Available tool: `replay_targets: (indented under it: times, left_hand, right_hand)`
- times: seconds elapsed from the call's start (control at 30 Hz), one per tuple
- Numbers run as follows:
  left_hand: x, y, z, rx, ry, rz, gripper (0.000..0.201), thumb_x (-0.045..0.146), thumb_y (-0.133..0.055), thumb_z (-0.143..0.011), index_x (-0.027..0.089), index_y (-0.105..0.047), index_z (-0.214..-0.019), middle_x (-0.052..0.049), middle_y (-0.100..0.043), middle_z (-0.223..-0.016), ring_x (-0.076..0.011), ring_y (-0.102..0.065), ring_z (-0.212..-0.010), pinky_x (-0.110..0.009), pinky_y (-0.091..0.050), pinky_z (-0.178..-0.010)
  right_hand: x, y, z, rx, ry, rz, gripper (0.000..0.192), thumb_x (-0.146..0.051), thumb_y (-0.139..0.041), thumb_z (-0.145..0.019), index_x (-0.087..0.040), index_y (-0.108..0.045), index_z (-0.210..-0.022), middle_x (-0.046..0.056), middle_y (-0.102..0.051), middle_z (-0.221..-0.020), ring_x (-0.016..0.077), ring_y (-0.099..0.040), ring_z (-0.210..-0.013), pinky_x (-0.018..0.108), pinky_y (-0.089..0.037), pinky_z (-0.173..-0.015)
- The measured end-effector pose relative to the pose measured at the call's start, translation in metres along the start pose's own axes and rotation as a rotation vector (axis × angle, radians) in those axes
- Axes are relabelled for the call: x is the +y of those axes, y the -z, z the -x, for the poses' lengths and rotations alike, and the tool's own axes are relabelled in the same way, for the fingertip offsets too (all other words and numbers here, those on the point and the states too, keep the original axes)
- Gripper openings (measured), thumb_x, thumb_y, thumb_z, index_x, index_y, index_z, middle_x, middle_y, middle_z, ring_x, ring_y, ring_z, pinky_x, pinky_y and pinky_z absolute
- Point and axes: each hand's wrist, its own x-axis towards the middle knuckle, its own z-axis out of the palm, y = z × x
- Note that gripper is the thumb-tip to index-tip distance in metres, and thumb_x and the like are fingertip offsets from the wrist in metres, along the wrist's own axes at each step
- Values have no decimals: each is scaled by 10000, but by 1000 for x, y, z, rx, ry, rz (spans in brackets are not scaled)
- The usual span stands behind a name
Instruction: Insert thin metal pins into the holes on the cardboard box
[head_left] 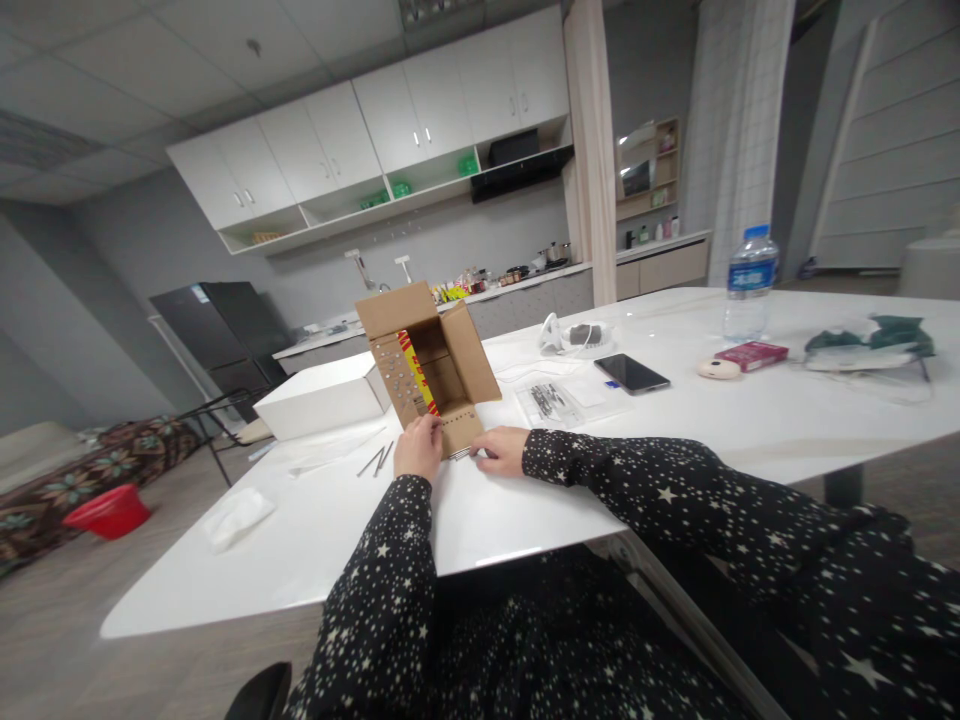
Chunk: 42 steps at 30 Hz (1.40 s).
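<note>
An open cardboard box (431, 370) with a red and yellow strip stands at the table's middle, its flaps spread. Many small round bits dot its left flap. At the lower end of that flap is my left hand (418, 447), fingers curled against the cardboard; what they hold, if anything, is hidden. My right hand (504, 448) lies by the front flap with its fingers closed together at the end of a thin metal rod (459, 454). Several similar rods (381, 458) lie on the table left of my left hand.
A white box (322, 398) stands left on the white table (525, 520), near crumpled tissue (238, 518). To the right are clear plastic packets (559, 402), a phone (631, 373), a water bottle (750, 285), a magenta pack (752, 355) and a green-and-white bundle (870, 345).
</note>
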Motion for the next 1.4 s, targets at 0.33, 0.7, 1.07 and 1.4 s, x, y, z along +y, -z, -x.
replay_targets:
  times: [0.33, 0.7, 1.07, 1.4]
  left_hand:
    - [1, -1, 1, 2, 1, -50, 212, 214, -436, -847, 214, -615, -961, -59, -606, -1000, -185, -587, -904, -302, -449, -793]
    - [2, -2, 1, 38, 46, -61, 213, 238, -456, -844, 233, -585, -1012, -58, -588, -982, -182, -596, -861, -296, -445, -744]
    - [6, 2, 1, 158, 66, 69, 146, 270, -462, -833, 215, -535, -947, -39, -634, -904, -173, -600, -819, -286, -438, -727]
    - [8, 5, 3, 143, 79, 66, 201, 316, -432, -857, 223, -562, -979, -34, -667, -951, -169, -611, -822, -282, -436, -752]
  right_hand:
    - [-1, 2, 1, -1, -2, 1, 312, -229, -514, -752, -163, -679, -1008, 16, -655, -629, 141, -571, -608, 224, -378, -570]
    - [0, 0, 0, -1, 2, 6, 324, -224, -514, -753, -155, -677, -1024, 17, -655, -636, 136, -564, -593, 224, -383, -580]
    - [0, 1, 1, 0, 3, 6, 322, -234, -510, -754, -159, -677, -1019, 23, -659, -647, 144, -573, -617, 225, -389, -591]
    - [-2, 2, 1, -14, -5, 6, 327, -230, -512, -759, -152, -673, -1034, 24, -654, -638, 143, -569, -597, 228, -382, -573]
